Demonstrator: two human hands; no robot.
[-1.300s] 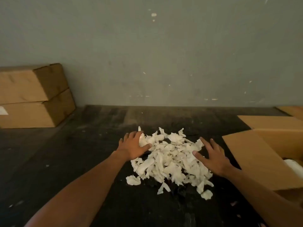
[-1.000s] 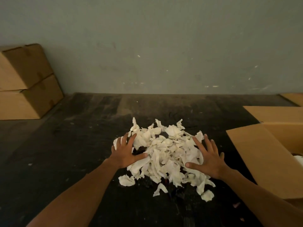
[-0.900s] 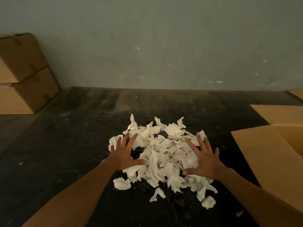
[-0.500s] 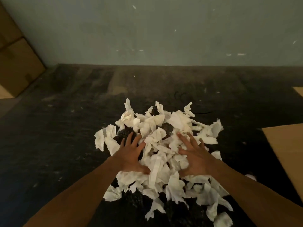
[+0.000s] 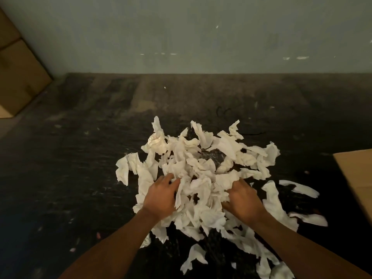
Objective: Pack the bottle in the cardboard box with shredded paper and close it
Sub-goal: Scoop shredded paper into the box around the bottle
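Note:
A loose pile of white shredded paper lies on the dark table in front of me. My left hand presses into the pile's left side, fingers curled into the scraps. My right hand digs into the right side, fingers buried in paper. A bunch of scraps is squeezed between both hands. Only a flap of the open cardboard box shows at the right edge. The bottle is out of view.
Two stacked closed cardboard boxes stand at the far left against the grey wall. Loose scraps trail off to the right of the pile and toward the table's near edge.
Both hands went from lying flat and spread on the pile's sides to curling inward and gathering paper between them. The view has tilted down and closer; the box has slid toward the right edge.

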